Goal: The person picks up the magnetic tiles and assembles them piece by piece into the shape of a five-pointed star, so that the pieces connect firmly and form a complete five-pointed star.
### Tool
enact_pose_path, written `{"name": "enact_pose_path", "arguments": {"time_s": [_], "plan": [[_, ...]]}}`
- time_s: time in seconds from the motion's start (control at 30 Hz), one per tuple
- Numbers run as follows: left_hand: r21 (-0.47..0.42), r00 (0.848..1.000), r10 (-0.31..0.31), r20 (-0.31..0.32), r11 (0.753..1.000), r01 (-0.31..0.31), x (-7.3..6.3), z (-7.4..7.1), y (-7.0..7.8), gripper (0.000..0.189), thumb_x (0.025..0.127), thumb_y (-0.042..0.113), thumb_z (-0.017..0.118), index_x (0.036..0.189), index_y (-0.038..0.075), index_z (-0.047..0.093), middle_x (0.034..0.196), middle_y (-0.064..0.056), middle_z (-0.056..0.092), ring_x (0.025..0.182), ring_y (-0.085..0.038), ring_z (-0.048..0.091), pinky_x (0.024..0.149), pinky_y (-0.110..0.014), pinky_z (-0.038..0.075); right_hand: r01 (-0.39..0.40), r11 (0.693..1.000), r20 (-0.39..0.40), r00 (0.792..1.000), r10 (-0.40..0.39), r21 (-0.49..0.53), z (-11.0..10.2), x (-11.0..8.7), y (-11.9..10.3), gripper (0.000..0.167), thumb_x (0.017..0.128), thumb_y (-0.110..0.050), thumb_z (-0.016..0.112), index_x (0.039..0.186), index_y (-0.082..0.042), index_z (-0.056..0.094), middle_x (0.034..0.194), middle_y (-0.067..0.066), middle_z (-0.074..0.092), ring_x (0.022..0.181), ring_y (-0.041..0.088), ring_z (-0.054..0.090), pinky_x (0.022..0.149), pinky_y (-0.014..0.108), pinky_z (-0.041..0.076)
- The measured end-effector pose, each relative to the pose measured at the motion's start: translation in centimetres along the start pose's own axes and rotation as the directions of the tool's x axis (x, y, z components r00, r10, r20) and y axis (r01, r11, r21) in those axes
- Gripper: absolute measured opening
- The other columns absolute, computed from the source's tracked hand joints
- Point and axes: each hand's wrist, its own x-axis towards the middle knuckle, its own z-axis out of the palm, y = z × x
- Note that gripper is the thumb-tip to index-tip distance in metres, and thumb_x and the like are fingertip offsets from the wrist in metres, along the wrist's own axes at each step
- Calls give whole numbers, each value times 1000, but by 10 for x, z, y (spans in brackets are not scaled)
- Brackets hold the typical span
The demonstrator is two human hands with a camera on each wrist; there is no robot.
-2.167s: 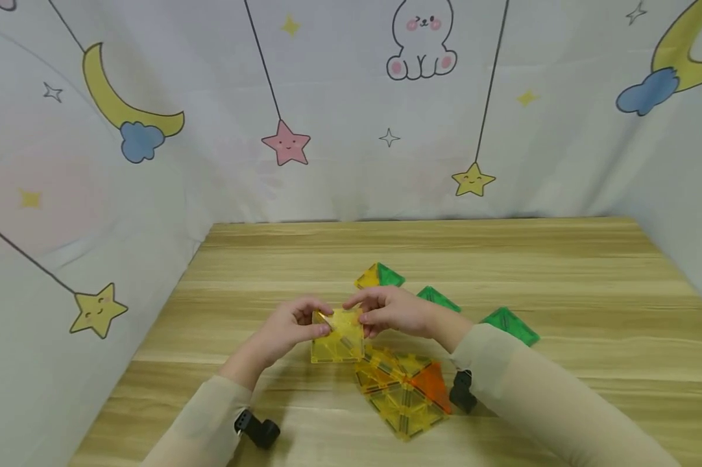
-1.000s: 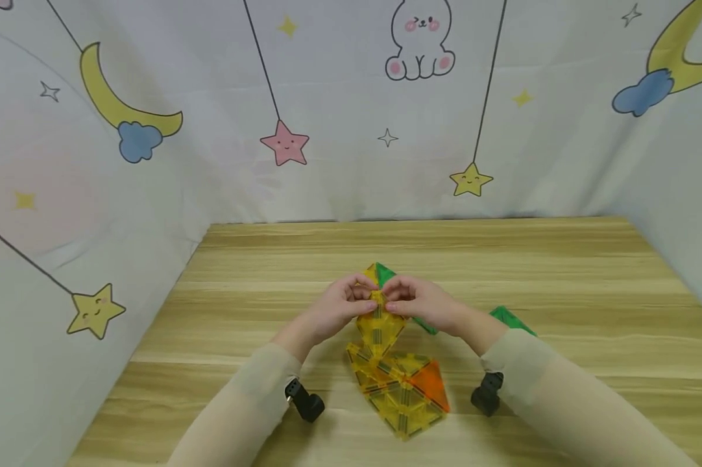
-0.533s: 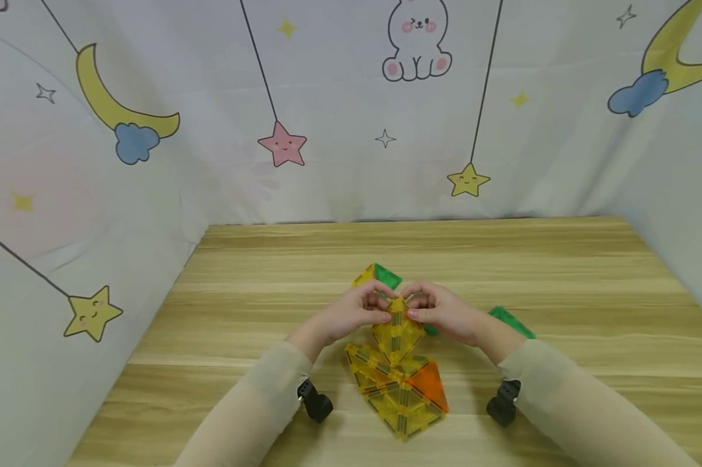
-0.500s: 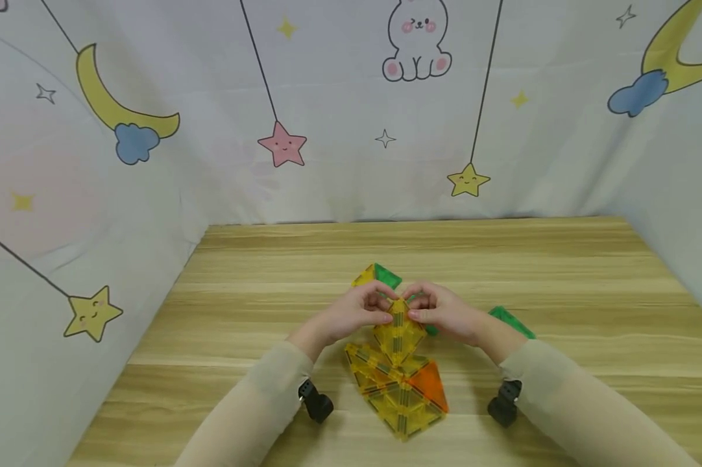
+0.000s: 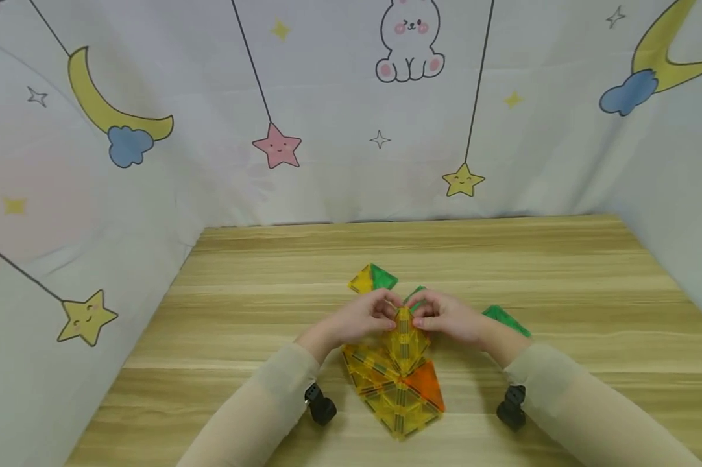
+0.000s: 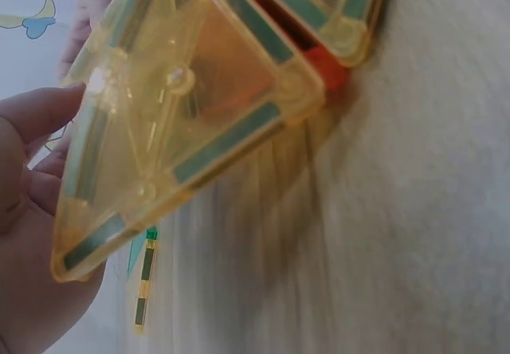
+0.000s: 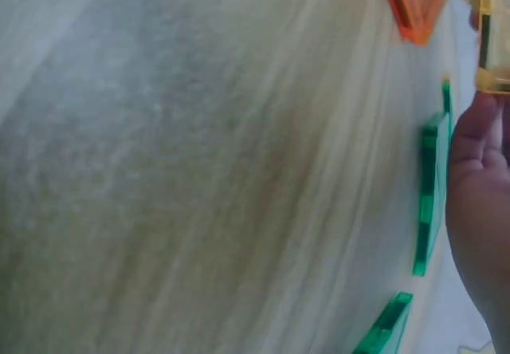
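Both hands hold a joined piece of yellow see-through magnetic tiles (image 5: 406, 344) by its upper end in the head view. My left hand (image 5: 365, 318) pinches its left side with thumb and fingers, and my right hand (image 5: 453, 321) pinches the right side. The piece slants, its lower end overlapping the group of flat yellow triangle tiles (image 5: 398, 412) on the table. An orange triangle tile (image 5: 428, 386) forms that group's right side. In the left wrist view, the thumb presses the held tiles (image 6: 111, 147); in the right wrist view, fingertips meet a yellow tile corner (image 7: 496, 79).
Behind the hands lie a yellow triangle tile (image 5: 361, 280) and a green triangle tile (image 5: 384, 277) side by side. Another green tile (image 5: 416, 296) is partly hidden by the right hand, and one more green tile (image 5: 505, 322) lies farther right. A printed curtain (image 5: 339, 188) hangs behind the wooden table (image 5: 257, 272).
Both hands have carried the held yellow tiles from the left to the right and over the flat group. The piece, earlier broad and square-looking, now appears narrow and pointed.
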Motion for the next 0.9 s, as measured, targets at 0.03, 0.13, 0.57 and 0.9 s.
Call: {"name": "enact_pose_path", "arguments": {"time_s": [0.03,0.13,0.57,0.9], "plan": [[10,1000,-6,5,1000,6,0,0,-1,30,92,8,59,121,10,51,107,-5,60,97,-16,58,81,-30,48,-7,1000,0,1000,7,-3,1,1,1,34,95,-16,57,123,-1,45,101,10,61,82,22,55,72,37,48],[25,1000,-19,25,1000,18,-2,1,-3,31,92,12,61,121,11,51,111,-4,60,101,-16,57,84,-31,48,-34,999,-5,999,34,-14,2,1,2,32,94,-14,57,121,-1,46,102,11,60,83,24,57,71,39,49],[75,997,-59,46,996,56,-7,5,-6,41,88,22,67,125,19,50,113,-4,59,102,-15,57,82,-31,48,-42,990,-32,999,38,-136,7,-1,-2,29,94,-19,58,117,-2,51,96,11,59,78,27,57,69,39,48],[14,997,-67,24,998,67,-13,2,-10,37,89,16,65,123,16,49,106,-5,58,96,-18,57,75,-34,51,-32,992,-23,999,29,-126,11,4,-4,34,94,-20,58,121,0,54,106,10,61,90,25,58,75,40,50]]}}
